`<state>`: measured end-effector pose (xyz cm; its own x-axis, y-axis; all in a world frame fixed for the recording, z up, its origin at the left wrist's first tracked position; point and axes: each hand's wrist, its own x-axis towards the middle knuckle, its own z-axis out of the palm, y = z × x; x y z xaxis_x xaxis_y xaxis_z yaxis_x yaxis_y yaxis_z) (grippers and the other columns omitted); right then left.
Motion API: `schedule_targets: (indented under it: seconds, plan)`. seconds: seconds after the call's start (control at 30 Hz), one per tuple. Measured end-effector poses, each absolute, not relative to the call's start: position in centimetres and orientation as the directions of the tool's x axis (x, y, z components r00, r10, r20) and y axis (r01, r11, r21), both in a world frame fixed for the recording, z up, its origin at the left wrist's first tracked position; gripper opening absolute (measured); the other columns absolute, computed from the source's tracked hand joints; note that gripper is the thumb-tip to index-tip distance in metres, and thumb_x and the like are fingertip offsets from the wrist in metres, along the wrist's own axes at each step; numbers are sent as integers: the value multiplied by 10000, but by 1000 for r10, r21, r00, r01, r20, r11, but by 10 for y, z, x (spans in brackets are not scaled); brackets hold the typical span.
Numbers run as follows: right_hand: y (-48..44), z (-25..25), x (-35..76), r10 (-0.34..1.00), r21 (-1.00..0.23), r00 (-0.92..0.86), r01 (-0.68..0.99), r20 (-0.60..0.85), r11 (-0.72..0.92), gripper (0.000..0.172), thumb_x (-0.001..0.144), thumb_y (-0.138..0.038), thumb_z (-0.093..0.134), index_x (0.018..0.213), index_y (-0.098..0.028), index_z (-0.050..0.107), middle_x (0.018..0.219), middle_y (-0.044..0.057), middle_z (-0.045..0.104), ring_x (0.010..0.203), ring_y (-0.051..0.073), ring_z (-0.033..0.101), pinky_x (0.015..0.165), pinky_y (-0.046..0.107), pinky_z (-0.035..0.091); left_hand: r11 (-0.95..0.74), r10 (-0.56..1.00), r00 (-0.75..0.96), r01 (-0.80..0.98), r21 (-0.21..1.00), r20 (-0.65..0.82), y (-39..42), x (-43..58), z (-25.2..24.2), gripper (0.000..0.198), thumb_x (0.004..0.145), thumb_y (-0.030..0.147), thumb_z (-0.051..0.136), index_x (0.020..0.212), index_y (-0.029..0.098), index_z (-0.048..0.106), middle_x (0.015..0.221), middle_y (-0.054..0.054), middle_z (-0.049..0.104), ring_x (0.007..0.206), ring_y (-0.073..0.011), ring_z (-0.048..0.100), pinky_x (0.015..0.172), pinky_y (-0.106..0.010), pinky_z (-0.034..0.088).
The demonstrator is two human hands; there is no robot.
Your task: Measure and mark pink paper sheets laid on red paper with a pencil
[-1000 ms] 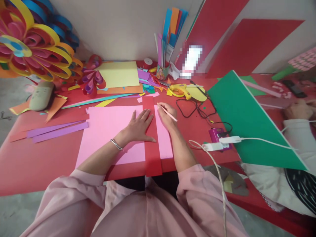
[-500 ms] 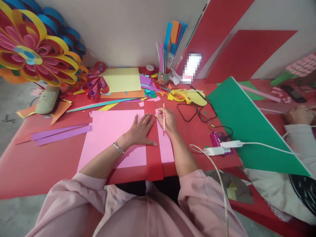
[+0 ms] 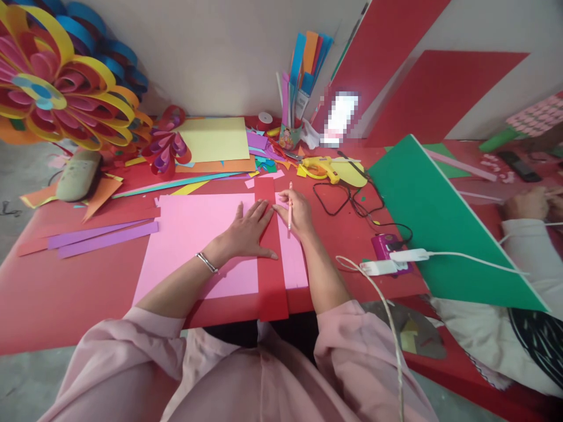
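Observation:
A pink paper sheet [image 3: 193, 228] lies on the red table in front of me. Across its right part runs a long red strip [image 3: 271, 293], with pink showing on both sides. My left hand [image 3: 250, 231] lies flat with fingers spread over the strip and the sheet. My right hand [image 3: 298, 214] is closed round a pale pink pencil [image 3: 290, 205], which stands roughly upright in the view. Its fingertips rest by the strip's right edge.
Behind are a yellow sheet [image 3: 215, 139], paper scraps, scissors, a yellow glue gun [image 3: 321, 167] and a cup of strips [image 3: 290, 136]. A green board [image 3: 448, 234], power strip [image 3: 391, 252] and cables lie right, beside another person's hands. Purple strips [image 3: 109, 237] lie left.
The whole view has shifted slightly, with things appearing a little further left. Both hands keep nearly the same place on the paper and strip.

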<state>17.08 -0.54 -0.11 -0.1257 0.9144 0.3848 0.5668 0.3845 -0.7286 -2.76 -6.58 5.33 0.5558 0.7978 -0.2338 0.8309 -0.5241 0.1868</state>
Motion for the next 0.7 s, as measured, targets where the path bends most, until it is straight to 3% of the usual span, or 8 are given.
schedule_targets:
  seconds: [0.7]
  plan:
    - [-5,-2,171,915,-728,-120,570,385,381,220,905,-378,729,1088,-260,698,1001,74,760,980,293,690,938,460,534,-525,798,560,828,198,-223,-65,-28,54,1380,742,949,622,1714,80,170,1772,-278,80,1655,-463,87,1281,-749,51]
